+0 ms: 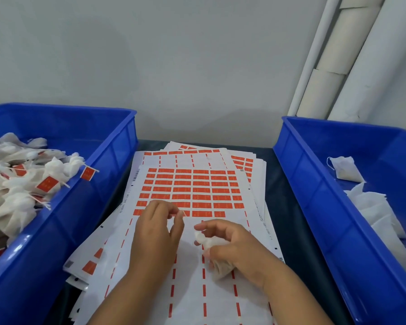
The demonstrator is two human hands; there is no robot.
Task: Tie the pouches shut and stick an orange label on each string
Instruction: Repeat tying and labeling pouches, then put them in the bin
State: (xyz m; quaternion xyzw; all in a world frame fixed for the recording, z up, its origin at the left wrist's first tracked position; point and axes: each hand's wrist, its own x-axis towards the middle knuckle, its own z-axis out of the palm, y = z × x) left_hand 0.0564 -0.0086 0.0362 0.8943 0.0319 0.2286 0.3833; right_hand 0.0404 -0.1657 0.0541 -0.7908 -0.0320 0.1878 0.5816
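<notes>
Pouch work is in hand at six o'clock of the bench. One small white fabric pouch (217, 259) is gripped in the right hand (234, 248), fingers curled round its gathered neck. A thin pale string (182, 213) is pinched between thumb and fingertips of the left hand (156, 227), drawn out toward ten o'clock from the pouch; the stretch between the hands is too fine to be traced.

Sheets of orange rectangular stickers on white backing paper (192, 191) are spread under both hands, toward twelve o'clock. Tied, labelled pouches (21, 184) are heaped in the blue plastic bin at nine o'clock (117, 146); untied white pouches (370, 207) lie in the blue plastic bin at three o'clock (298, 165).

Risks, as judged: the string could slip from so light a pinch, leaving the knot loose; uneven pull could reopen the neck; a label could be creased or stuck to itself on so thin a string.
</notes>
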